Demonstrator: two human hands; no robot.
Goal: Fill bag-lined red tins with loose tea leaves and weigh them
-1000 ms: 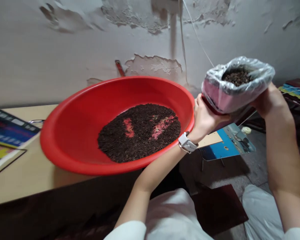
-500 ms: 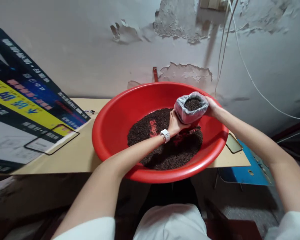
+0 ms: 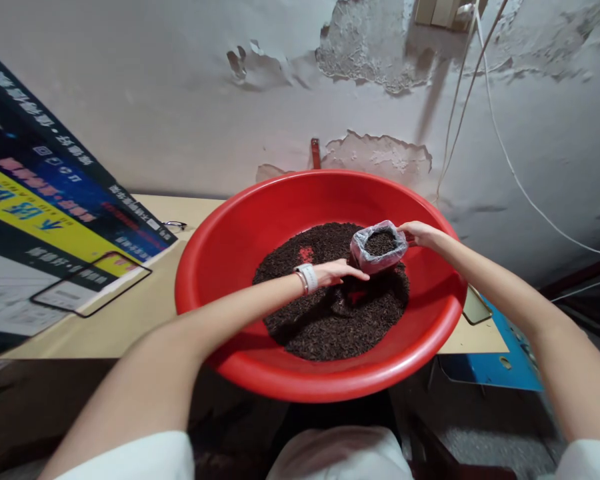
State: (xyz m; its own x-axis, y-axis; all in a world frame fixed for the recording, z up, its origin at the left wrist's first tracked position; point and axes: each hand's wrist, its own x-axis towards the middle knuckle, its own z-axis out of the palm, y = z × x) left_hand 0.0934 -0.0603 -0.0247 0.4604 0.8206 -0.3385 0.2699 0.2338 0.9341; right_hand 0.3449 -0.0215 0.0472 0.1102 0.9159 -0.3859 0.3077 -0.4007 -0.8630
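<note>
A clear plastic bag (image 3: 369, 261) filled with dark grains stands upright, its mouth open, over the right part of the red basin (image 3: 220, 257). My right hand (image 3: 415, 233) pinches the bag's rim from the right. Beside the bag's front left, my left hand (image 3: 341, 271) has its fingers stretched out and holds nothing; whether its fingertips touch the bag I cannot tell. Loose dark grains (image 3: 325, 337) cover the basin's floor, with small red patches showing through. A pale watch band circles my left wrist.
The basin rests on a tan tabletop (image 3: 115, 333). A large printed box (image 3: 70, 213) stands at the left, near a pair of glasses (image 3: 175, 225). A phone (image 3: 477, 308) lies at the right. Cables (image 3: 500, 140) hang on the peeling wall behind.
The bag has come down toward the grains. My left hand has come off it and opened, lowering to its front left, while my right hand has moved down with the bag.
</note>
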